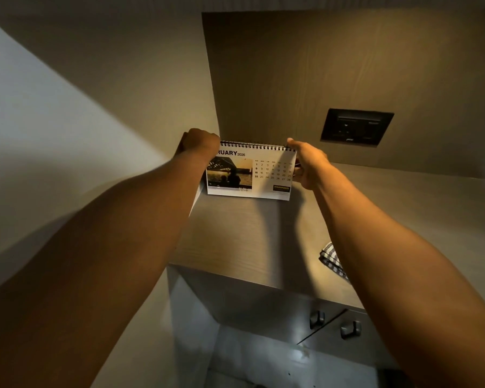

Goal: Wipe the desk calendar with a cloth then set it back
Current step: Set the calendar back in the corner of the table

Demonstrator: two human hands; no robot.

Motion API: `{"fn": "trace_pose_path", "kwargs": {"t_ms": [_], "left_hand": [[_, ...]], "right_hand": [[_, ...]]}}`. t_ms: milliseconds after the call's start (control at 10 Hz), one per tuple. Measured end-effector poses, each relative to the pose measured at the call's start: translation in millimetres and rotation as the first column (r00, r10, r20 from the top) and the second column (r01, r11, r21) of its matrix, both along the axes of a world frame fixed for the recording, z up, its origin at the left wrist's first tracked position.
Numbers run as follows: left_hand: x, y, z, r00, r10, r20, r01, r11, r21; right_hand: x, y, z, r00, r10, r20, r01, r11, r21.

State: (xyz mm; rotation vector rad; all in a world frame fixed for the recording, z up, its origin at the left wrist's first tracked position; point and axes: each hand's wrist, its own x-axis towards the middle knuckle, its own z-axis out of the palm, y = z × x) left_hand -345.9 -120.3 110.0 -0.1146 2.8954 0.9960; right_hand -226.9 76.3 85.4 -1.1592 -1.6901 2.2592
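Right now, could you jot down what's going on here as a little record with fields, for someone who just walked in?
Surface: wood-grain desk top
Main item: white spiral-bound desk calendar, upright near the back panel, showing February 2026
Left hand: closed over the calendar's top left corner
Right hand: gripping the calendar's right edge
Cloth: grey-and-white checked cloth, lying on the desk, partly hidden by the right forearm, not held
Wall fixture: black socket plate on the back panel
Below desk: two cabinet knobs

Two bare forearms — no sleeves
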Motion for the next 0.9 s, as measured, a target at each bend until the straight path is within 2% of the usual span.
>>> {"fn": "trace_pose_path", "kwargs": {"t_ms": [300, 400, 500, 600, 700, 800, 900], "left_hand": [[22.5, 4.0, 4.7, 1.0, -0.001, -0.006, 0.0, 0.993, -0.122], [29.9, 2.1, -3.5, 1.0, 0.008, 0.004, -0.008, 0.997, -0.074], [60.5, 12.9, -20.0, 0.993, 0.096, -0.074, -0.092, 0.994, 0.057], [120.5, 40.4, -58.7, 0.963, -0.126, -0.236, 0.157, 0.981, 0.117], [178.5, 73.2, -100.1, 0.8, -0.542, -0.259, 0.534, 0.839, -0.108], [206.7, 96.4, -131.3, 0.629, -0.767, -0.122, 0.721, 0.635, -0.277], [217.4, 99.4, -154.6, 0.584, -0.811, -0.019, 0.747, 0.546, -0.379]], "right_hand": [[0.8, -2.7, -3.8, 0.999, -0.039, -0.036, 0.039, 0.999, 0.008], [14.8, -2.0, -13.9, 0.995, -0.093, -0.035, 0.096, 0.992, 0.084], [42.9, 3.8, -33.6, 0.994, -0.107, -0.031, 0.111, 0.916, 0.387], [88.3, 7.3, -61.6, 0.976, -0.154, 0.154, -0.009, 0.678, 0.735], [129.4, 5.1, -86.1, 0.898, -0.222, 0.38, -0.263, 0.422, 0.868], [153.5, 4.7, -102.8, 0.853, -0.188, 0.487, -0.383, 0.408, 0.829], [170.5, 5.2, -114.1, 0.861, -0.139, 0.489, -0.412, 0.372, 0.832]]}}
